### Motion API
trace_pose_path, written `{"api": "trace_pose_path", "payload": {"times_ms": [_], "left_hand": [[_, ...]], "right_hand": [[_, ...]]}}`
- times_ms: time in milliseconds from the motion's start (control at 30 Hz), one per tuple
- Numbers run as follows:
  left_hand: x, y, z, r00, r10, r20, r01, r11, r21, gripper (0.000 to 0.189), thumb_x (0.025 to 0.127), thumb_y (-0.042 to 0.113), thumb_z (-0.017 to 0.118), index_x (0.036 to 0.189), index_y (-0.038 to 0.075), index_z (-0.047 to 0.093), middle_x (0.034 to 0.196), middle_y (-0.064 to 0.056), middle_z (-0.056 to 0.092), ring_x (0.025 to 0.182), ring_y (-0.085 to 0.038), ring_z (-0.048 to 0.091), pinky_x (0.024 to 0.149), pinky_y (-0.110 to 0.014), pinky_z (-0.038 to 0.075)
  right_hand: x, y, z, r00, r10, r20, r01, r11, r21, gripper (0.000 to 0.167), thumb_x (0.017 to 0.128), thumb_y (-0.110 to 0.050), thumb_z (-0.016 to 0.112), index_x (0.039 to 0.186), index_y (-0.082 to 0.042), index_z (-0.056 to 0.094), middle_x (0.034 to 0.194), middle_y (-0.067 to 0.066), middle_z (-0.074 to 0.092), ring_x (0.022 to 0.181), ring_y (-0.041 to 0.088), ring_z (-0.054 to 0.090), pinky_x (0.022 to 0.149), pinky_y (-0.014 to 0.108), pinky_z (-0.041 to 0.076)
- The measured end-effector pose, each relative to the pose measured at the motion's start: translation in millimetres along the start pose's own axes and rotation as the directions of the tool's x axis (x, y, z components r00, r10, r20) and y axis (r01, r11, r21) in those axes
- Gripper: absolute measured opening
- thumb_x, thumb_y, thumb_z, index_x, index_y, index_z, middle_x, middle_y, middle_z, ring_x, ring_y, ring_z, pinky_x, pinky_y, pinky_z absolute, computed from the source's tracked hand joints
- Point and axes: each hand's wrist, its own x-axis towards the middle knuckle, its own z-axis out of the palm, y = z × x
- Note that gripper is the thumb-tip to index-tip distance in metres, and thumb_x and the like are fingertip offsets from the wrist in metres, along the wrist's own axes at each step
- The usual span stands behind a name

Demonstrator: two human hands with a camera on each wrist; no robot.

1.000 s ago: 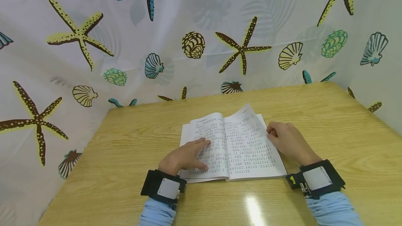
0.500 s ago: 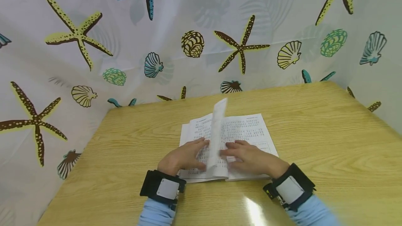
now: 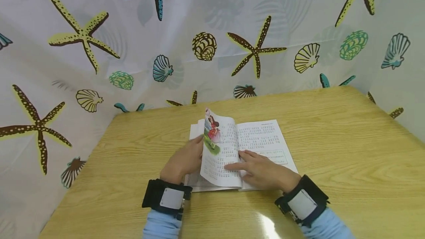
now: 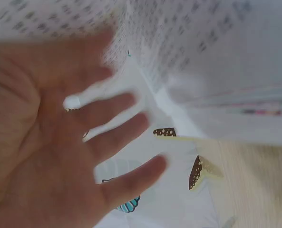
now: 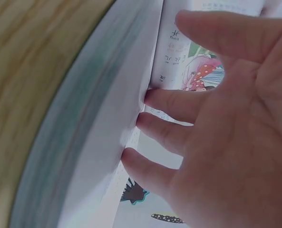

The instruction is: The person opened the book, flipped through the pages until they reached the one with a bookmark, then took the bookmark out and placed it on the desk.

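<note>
Book [image 3: 262, 134] open on the worktop [image 3: 132, 150], illustrated page [image 3: 216, 159] raised over its left half.
My right hand [image 3: 267, 171] reaches toward the gutter [image 3: 237, 139], fingers loosely spread, gripping nothing, one against that page; my left hand [image 3: 185, 159] sits behind it, fingers straight, also holding nothing. I'd slide the left clear, then smooth outward to avoid creasing.

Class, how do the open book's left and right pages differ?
The left page carries a coloured illustration of a figure in red; the right page shows text and an outlined box. The left page curves up, the left hand partly behind its outer edge; the right page lies flatter, partly covered by the right hand. Both are white with printed characters.
</note>
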Motion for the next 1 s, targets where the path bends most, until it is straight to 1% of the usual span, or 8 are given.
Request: {"api": "trace_pose_path", "payload": {"times_ms": [100, 200, 267, 333, 400, 467, 733, 1000], "left_hand": [[-0.2, -0.7, -5.7, 0.983, -0.056, -0.176, 0.080, 0.988, 0.132, 0.055, 0.099, -0.002, 0.050, 0.152, -0.009, 0.035, 0.154, -0.029, 0.038, 0.143, -0.044, 0.036, 0.114, -0.054, 0.033], [2.2, 0.6, -7.4, 0.973, -0.041, -0.225, 0.078, 0.984, 0.158, 0.060, 0.099, 0.002, 0.058, 0.153, -0.010, 0.032, 0.157, -0.028, 0.034, 0.145, -0.044, 0.033, 0.117, -0.054, 0.029], [3.9, 2.8, -4.6, 0.992, -0.047, -0.120, 0.063, 0.989, 0.137, 0.067, 0.098, 0.013, 0.067, 0.154, -0.004, 0.035, 0.161, -0.023, 0.031, 0.147, -0.042, 0.029, 0.118, -0.054, 0.027], [6.0, 5.8, 0.8, 0.996, -0.065, 0.063, 0.060, 0.995, 0.079, 0.075, 0.095, 0.021, 0.074, 0.156, 0.002, 0.036, 0.164, -0.019, 0.026, 0.150, -0.040, 0.024, 0.119, -0.054, 0.025], [8.1, 8.6, 7.6, 0.970, -0.088, 0.225, 0.082, 0.996, 0.033, 0.080, 0.090, 0.024, 0.079, 0.157, 0.007, 0.038, 0.165, -0.016, 0.025, 0.151, -0.039, 0.022, 0.119, -0.055, 0.025], [9.8, 10.8, 13.5, 0.941, -0.121, 0.315, 0.125, 0.992, 0.007, 0.086, 0.087, 0.023, 0.082, 0.158, 0.009, 0.037, 0.166, -0.014, 0.024, 0.151, -0.038, 0.021, 0.119, -0.053, 0.026], [8.9, 11.0, 17.3, 0.937, -0.158, 0.313, 0.173, 0.985, -0.020, 0.089, 0.082, 0.023, 0.087, 0.157, 0.012, 0.040, 0.164, -0.011, 0.029, 0.150, -0.035, 0.025, 0.117, -0.054, 0.029], [6.2, 10.5, 15.4, 0.940, -0.151, 0.306, 0.169, 0.985, -0.035, 0.090, 0.081, 0.023, 0.088, 0.157, 0.013, 0.040, 0.164, -0.011, 0.029, 0.150, -0.036, 0.026, 0.117, -0.055, 0.029]], "right_hand": [[0.5, 0, -1, 1.000, 0.008, 0.010, -0.008, 1.000, 0.006, 0.049, 0.095, -0.002, 0.058, 0.140, -0.021, 0.064, 0.150, 0.038, 0.036, 0.142, 0.054, 0.031, 0.112, 0.068, 0.028], [1.0, -1, -1, 1.000, 0.010, 0.014, -0.010, 1.000, 0.003, 0.049, 0.095, -0.002, 0.058, 0.140, -0.022, 0.064, 0.151, 0.037, 0.036, 0.142, 0.053, 0.031, 0.112, 0.067, 0.027], [1.2, -1, -2, 1.000, 0.008, 0.014, -0.008, 1.000, -0.002, 0.049, 0.095, -0.002, 0.059, 0.140, -0.022, 0.064, 0.151, 0.037, 0.036, 0.142, 0.052, 0.031, 0.112, 0.067, 0.027], [1.3, -1, -2, 1.000, 0.004, 0.013, -0.004, 1.000, -0.009, 0.049, 0.095, -0.002, 0.059, 0.140, -0.021, 0.064, 0.151, 0.037, 0.037, 0.142, 0.052, 0.031, 0.112, 0.067, 0.028], [1.3, 0, -2, 1.000, -0.003, 0.011, 0.003, 1.000, -0.018, 0.048, 0.095, -0.002, 0.060, 0.139, -0.020, 0.064, 0.150, 0.037, 0.038, 0.142, 0.052, 0.032, 0.112, 0.066, 0.028], [1.4, 0, -2, 1.000, -0.005, 0.013, 0.006, 1.000, -0.023, 0.048, 0.095, -0.001, 0.059, 0.139, -0.019, 0.065, 0.150, 0.037, 0.038, 0.142, 0.052, 0.032, 0.112, 0.066, 0.029], [0.1, 4, -2, 0.998, 0.061, -0.004, -0.061, 0.998, -0.030, 0.054, 0.096, -0.003, 0.061, 0.149, -0.012, 0.053, 0.152, 0.029, 0.042, 0.142, 0.046, 0.037, 0.113, 0.062, 0.031], [-13.7, 29, -12, 0.961, 0.270, -0.058, -0.276, 0.950, -0.150, 0.051, 0.096, -0.016, 0.066, 0.144, -0.005, 0.056, 0.153, 0.022, 0.044, 0.141, 0.049, 0.037, 0.109, 0.066, 0.033]]}}
